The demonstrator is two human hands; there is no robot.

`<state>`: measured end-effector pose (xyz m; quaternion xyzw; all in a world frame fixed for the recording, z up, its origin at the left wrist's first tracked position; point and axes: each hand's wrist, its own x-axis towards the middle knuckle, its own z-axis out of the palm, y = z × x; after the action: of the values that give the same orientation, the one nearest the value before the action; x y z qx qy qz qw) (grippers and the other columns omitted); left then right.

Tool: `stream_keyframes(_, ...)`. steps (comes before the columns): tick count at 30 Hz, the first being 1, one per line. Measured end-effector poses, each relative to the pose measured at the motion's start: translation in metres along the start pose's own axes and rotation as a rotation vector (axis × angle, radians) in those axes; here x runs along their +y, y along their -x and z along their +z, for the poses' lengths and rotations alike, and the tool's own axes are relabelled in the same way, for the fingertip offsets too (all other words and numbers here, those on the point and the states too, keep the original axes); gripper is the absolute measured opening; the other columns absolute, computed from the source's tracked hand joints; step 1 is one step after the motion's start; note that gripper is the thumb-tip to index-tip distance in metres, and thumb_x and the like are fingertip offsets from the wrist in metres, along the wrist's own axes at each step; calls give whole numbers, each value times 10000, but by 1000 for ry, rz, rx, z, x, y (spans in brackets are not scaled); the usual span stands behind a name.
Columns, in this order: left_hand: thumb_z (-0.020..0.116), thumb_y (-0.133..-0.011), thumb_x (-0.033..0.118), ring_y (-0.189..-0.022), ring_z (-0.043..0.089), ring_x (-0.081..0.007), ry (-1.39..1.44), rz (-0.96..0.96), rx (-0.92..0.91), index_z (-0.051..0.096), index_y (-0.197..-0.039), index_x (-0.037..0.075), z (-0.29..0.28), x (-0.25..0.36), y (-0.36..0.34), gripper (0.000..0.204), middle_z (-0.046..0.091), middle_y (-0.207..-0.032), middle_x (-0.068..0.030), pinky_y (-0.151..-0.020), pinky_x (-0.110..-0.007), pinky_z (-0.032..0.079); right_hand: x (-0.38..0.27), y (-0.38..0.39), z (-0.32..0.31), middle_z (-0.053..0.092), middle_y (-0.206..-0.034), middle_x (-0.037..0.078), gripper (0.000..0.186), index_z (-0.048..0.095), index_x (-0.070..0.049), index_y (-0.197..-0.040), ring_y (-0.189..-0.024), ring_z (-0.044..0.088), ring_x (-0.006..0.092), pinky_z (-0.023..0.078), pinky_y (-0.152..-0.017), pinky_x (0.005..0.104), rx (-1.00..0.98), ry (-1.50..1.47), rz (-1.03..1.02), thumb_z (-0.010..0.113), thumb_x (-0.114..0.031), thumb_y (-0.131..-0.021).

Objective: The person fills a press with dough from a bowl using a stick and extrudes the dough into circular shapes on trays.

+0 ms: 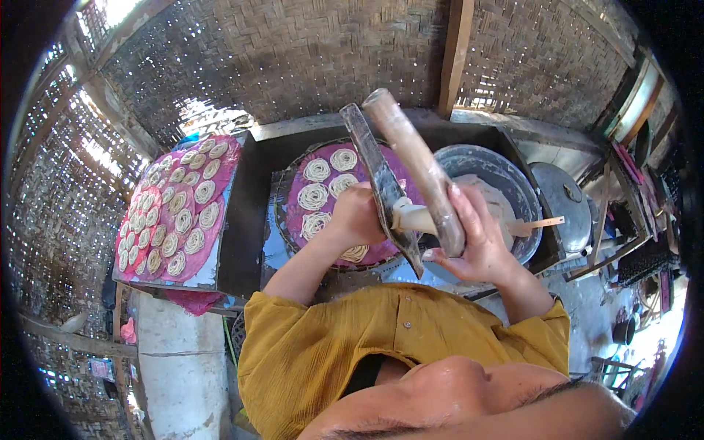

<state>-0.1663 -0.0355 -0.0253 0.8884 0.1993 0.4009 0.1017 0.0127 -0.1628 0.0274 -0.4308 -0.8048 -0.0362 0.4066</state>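
Both my hands hold a wooden hand press point(416, 218), tilted above the work surface. It has a dark flat bar, a pale round bar and a whitish cylinder between them. My left hand point(358, 215) is closed around the dark bar's side. Against the pale bar, my right hand point(480, 238) has its fingers and thumb wrapped near the lower end. Behind the press lies a round tray lined with purple cloth point(297, 183), partly hidden by my hands. Coiled noodle nests point(313, 196) sit on it. Beyond my right hand stands a dark basin point(529, 183) holding pale dough point(493, 196).
At the left, a tilted board with pink cloth point(227, 158) carries many noodle nests. A flat pale stick point(539, 223) juts over the basin's rim. Further right are a lidded metal pot point(568, 202) and a wooden rack point(605, 220). A woven bamboo wall point(308, 59) stands behind.
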Motion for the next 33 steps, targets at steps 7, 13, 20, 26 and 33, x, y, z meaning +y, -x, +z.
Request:
stream_keyframes(7,721,-508,300,-639,588,-283,-99,-71,-117,611,-754,103,18,-6,11,334,593,-679,-109,-552,-372,474,4,3,27,414,-1107,176,877,259,-104,-1304,-897,525,357,489,-682,392,-20,-27,147,744,-207,-581)
stream_keyframes(13,737,-519,307,-677,610,-270,98,-183,27,618,-835,85,13,-19,30,404,619,-756,-105,-620,-338,495,19,-6,40,401,-1140,172,933,179,-130,-1344,-911,515,325,470,-725,378,-146,-45,195,724,-344,-619)
stream_keyframes(20,748,-573,245,-957,557,-197,660,-445,485,531,-1082,90,-55,-24,85,575,604,-953,-85,-884,-348,400,176,44,103,547,-944,124,533,451,-25,-1194,-704,523,149,449,-517,273,-103,-96,877,521,-390,-813)
stream_keyframes(26,751,-569,253,-940,563,-203,672,-526,654,532,-1077,92,-83,-23,122,577,605,-947,-85,-871,-350,405,200,64,127,545,-675,46,241,533,-32,-902,-525,504,119,374,-404,255,-236,-671,1207,503,-261,-830)
stream_keyframes(33,755,-563,262,-919,569,-208,634,-609,718,534,-1071,94,-85,-25,142,578,605,-940,-85,-857,-352,410,101,64,124,522,-672,58,144,476,-35,-898,-507,510,148,413,-435,240,19,-1058,1550,447,-170,-858)
